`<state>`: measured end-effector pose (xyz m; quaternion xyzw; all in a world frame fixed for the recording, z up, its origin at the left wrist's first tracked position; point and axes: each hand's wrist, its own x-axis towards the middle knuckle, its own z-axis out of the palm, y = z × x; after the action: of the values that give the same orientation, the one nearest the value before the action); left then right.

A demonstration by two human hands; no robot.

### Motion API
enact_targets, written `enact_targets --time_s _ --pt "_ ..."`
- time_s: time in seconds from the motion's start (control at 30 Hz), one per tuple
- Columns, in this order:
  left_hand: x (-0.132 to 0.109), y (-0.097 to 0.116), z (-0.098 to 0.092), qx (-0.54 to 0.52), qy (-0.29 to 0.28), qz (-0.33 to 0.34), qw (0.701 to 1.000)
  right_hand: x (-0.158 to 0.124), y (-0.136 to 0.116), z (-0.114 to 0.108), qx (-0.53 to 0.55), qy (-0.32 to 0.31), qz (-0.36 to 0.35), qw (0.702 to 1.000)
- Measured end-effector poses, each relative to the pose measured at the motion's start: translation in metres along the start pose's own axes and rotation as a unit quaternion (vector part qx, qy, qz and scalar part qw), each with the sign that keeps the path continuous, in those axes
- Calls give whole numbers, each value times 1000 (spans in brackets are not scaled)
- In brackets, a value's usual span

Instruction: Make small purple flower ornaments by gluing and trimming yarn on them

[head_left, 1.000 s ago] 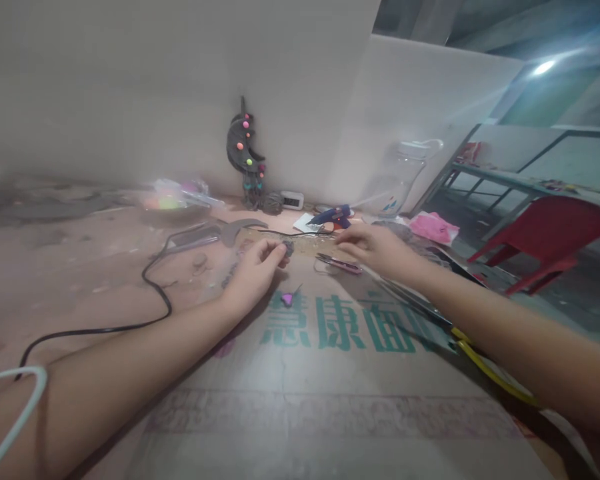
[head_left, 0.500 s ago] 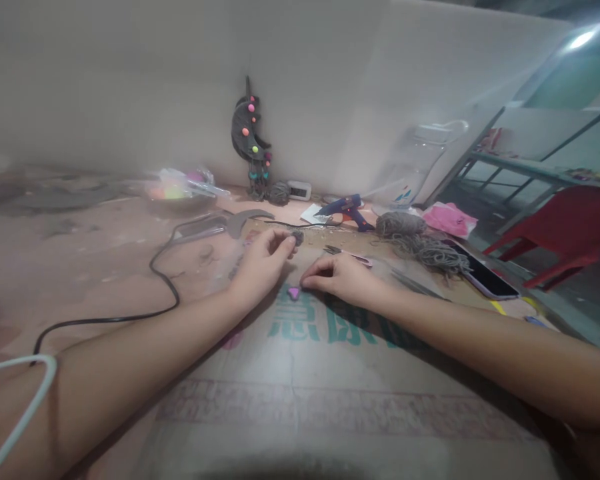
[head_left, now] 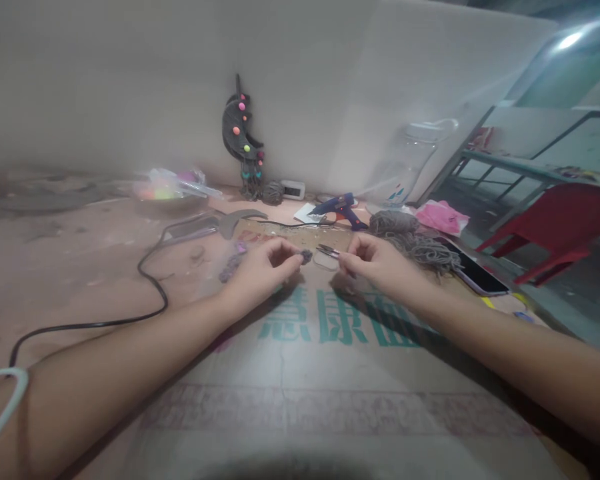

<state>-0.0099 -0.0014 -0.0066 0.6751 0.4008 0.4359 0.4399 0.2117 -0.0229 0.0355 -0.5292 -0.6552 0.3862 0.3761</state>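
Note:
My left hand [head_left: 263,270] rests on a cardboard sheet [head_left: 330,380] with green print and pinches a small dark grey pompom [head_left: 307,255] between thumb and fingers. My right hand [head_left: 375,261] is just to its right, lifted slightly, with thumb and fingertips pinched together; what they hold is hidden. A small pair of scissors [head_left: 327,251] lies between the two hands, just behind them. The fingertips of both hands are a few centimetres apart.
Behind the hands lie a blue glue gun [head_left: 337,207], grey yarn [head_left: 410,237] and a phone [head_left: 473,270]. A black cable [head_left: 147,283] loops at the left. A dark moon decoration [head_left: 240,133] leans on the wall, by a plastic jar [head_left: 415,160]. A red chair [head_left: 565,227] stands at the right.
My right hand came back from the far right, touched a small pink piece on the cardboard, then lifted in a pinch; the pink piece no longer shows. My left hand kept the pompom.

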Motion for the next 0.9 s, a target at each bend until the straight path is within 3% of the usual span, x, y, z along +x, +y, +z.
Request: enact_targets --time_s 0.23,0.6,0.7,0.9 --pt "-3 6 2 -17 -40 -40 998 -3 13 -2 84 -77 80 990" --pt "-4 12 4 77 -78 -8 994 -4 20 -4 96 -190 31 977" --pt "-3 11 4 77 -75 -6 994 -4 22 -3 100 -186 26 977" --pt "-4 10 4 79 -87 -10 993 -5 23 5 70 -102 57 991"
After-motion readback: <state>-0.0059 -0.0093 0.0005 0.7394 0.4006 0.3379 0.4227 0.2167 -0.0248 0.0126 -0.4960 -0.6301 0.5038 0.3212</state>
